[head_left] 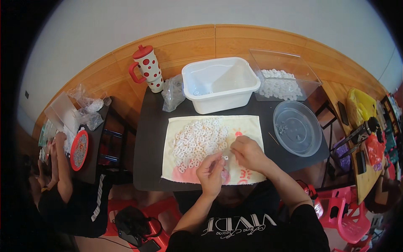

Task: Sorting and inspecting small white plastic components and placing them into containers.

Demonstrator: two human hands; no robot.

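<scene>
A dark table [147, 138] fills the middle of the frame, with a pale cloth [247, 126] spread at its lower centre. On the cloth lies a heap of small white rings [199, 143], just left of centre. Both hands meet below that heap: the left hand [211, 172] and right hand [247, 153] have fingertips pinched narrow on one small ring [225, 158] between them. It looks light, stiff and easy to drop, so the outer rim is probably the best place to pinch it. Above the cloth stands a white tub [220, 84], which looks nearly empty. To its right, a clear box [283, 77] holds more white pieces. A clear round dish [297, 127] at centre right holds a few tiny bits. A spotted mug [147, 67] stands at upper left.
</scene>
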